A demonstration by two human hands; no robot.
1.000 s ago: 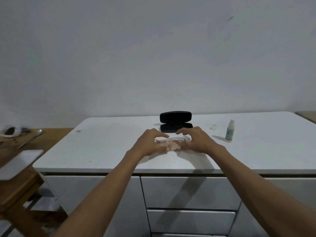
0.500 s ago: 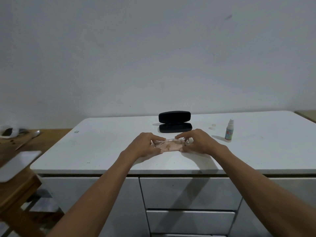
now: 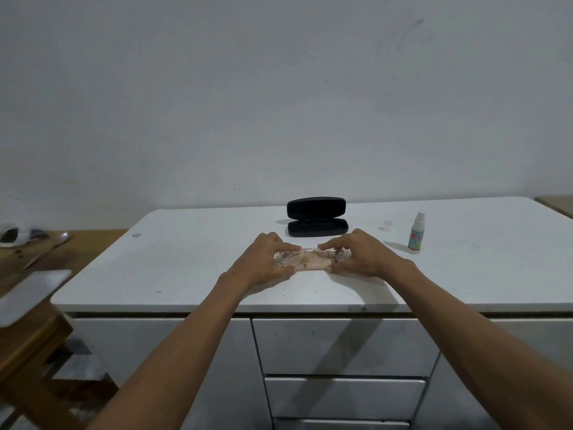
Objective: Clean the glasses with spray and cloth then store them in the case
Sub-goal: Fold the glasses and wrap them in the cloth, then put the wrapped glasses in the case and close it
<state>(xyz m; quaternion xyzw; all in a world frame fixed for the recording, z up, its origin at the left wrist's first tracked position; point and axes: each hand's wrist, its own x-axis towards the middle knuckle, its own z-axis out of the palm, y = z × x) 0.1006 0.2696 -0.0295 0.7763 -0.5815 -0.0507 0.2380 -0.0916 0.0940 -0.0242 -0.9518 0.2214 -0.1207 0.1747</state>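
The glasses point(image 3: 310, 252) and pinkish cloth point(image 3: 307, 262), now lowered just before the open case point(image 3: 317, 218), are being pinched by both hands point(image 3: 266, 259) point(image 3: 359, 254); storing is probably nearing.

Glasses point(image 3: 310, 254) partly behind hands point(image 3: 356, 256)

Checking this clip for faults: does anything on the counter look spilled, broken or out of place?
Nothing stands out. The case lies open behind both hands, which hold the glasses with the cloth; the spray bottle stands upright, uncapped, its small cap beside it.
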